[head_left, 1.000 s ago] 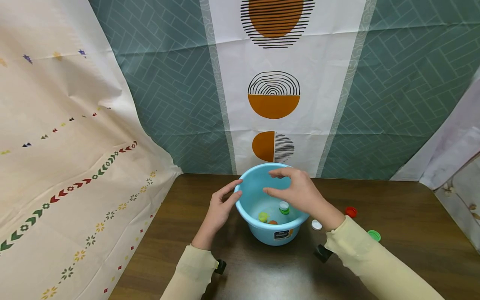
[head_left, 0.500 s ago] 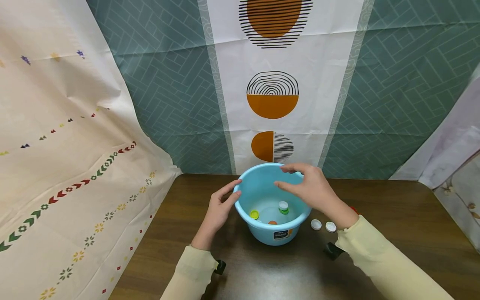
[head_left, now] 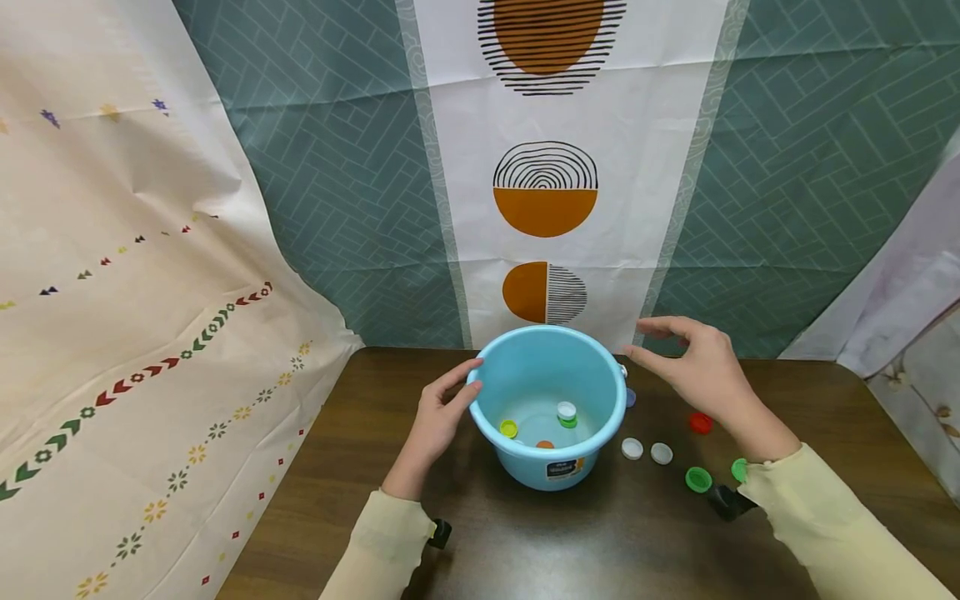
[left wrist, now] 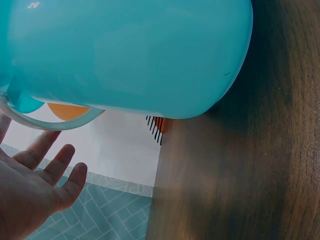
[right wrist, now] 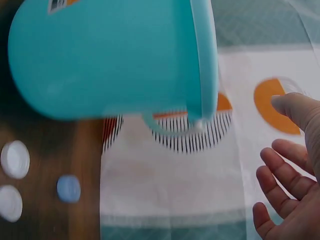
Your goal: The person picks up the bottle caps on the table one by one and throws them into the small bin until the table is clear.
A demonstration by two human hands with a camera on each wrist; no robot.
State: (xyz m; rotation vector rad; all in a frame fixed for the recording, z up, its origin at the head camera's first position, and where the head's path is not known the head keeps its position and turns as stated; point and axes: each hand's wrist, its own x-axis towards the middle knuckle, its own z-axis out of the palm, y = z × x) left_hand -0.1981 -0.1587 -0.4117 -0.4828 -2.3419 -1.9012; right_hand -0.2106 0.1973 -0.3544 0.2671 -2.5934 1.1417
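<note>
A light blue plastic bucket point(head_left: 531, 472) stands upright on the table. My left hand point(head_left: 438, 412) touches its left rim with thumb and index finger; in the left wrist view the other fingers spread loosely beside the bucket's handle point(left wrist: 85, 120). Inside the bucket lie a yellow bottle cap point(head_left: 508, 429), an orange cap point(head_left: 545, 445) and a white cap point(head_left: 566, 410) over a green cap point(head_left: 568, 422). My right hand point(head_left: 705, 375) hovers right of the bucket, thumb and fingers apart, with nothing between them; the right wrist view shows its fingers relaxed.
Right of the bucket, two white caps point(head_left: 647, 451), a red cap point(head_left: 701, 423), green caps point(head_left: 698, 479) and a blue cap point(right wrist: 68, 188) lie on the dark wooden table point(head_left: 570, 550). Patterned cloth point(head_left: 360, 200) hangs behind the table's back edge.
My right hand has moved from over the bucket out to its right, uncovering more caps on the table. The yellow cap has shifted left inside the bucket. My left hand stays at the rim.
</note>
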